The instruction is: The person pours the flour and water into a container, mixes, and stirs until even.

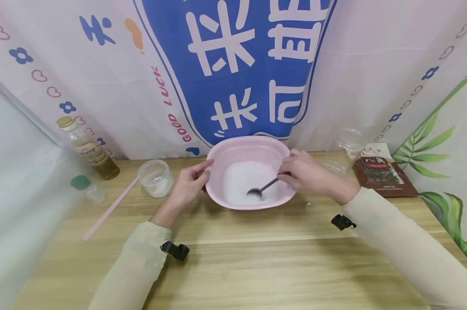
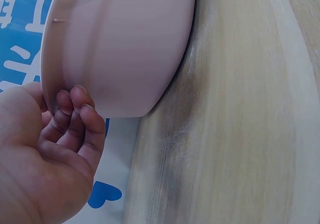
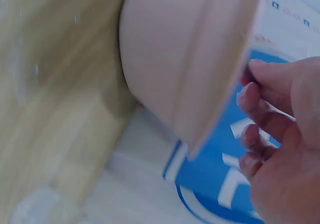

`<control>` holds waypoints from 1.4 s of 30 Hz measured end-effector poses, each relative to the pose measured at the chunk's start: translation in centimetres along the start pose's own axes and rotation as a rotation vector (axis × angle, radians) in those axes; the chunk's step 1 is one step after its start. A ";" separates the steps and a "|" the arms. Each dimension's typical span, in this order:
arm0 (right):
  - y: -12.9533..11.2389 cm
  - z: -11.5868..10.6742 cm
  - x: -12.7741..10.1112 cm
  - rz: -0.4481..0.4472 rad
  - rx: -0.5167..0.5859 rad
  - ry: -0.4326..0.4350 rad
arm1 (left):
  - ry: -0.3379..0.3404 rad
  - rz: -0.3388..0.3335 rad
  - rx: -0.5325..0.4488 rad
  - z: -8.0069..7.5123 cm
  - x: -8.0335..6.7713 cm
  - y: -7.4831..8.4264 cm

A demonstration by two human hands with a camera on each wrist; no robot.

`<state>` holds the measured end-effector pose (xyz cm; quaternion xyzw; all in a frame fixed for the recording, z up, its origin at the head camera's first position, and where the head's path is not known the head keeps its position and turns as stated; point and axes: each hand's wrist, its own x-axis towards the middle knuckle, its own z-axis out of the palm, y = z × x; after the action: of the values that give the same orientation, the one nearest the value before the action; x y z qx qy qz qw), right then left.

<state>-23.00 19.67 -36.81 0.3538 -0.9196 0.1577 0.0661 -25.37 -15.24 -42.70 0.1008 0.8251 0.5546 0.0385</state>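
A pink plastic basin (image 1: 250, 206) stands on the table near the wall cloth, with white liquid or powder (image 1: 239, 181) inside it. My left hand (image 1: 188, 185) grips the basin's left rim. In the left wrist view, that hand's curled fingers (image 2: 82, 126) lie under the rim. My right hand (image 1: 305, 172) pinches the handle of a dark spoon (image 1: 255, 193) over the right rim, and the spoon's bowl dips into the white contents. From the right wrist, the hand (image 3: 280, 119) shows beside the basin wall (image 3: 170, 48), which hides most of the spoon.
To the left are a clear tub (image 1: 156, 178) with white powder, a pink stick (image 1: 110, 209), a brown-liquid bottle (image 1: 95, 155) and a green-capped shaker (image 1: 87, 188). A dark red packet (image 1: 384, 176) and a clear plastic lid (image 1: 350, 138) sit at the right back.
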 end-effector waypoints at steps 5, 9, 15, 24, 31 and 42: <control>-1.2 1.8 1.6 0.048 0.020 0.003 | 0.002 0.004 0.009 0.0 -0.1 0.0; -1.4 2.3 2.5 0.131 -0.019 0.061 | 0.008 0.004 0.012 0.0 -0.1 0.0; -0.3 1.8 2.2 0.224 -0.135 0.134 | 0.010 0.005 0.004 -0.1 -0.1 0.0; -0.1 1.5 1.8 0.199 -0.131 0.092 | 0.002 -0.004 0.003 -0.2 0.0 0.0; -2.0 2.7 2.7 0.082 -0.033 0.038 | -0.008 0.005 -0.004 0.0 -0.1 -0.1; -1.3 0.4 1.5 0.021 -0.002 -0.044 | -0.003 -0.005 -0.002 0.0 0.0 -0.1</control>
<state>-23.27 17.71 -36.55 0.3473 -0.9247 0.1496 0.0448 -25.38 -15.33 -42.80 0.0996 0.8248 0.5550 0.0410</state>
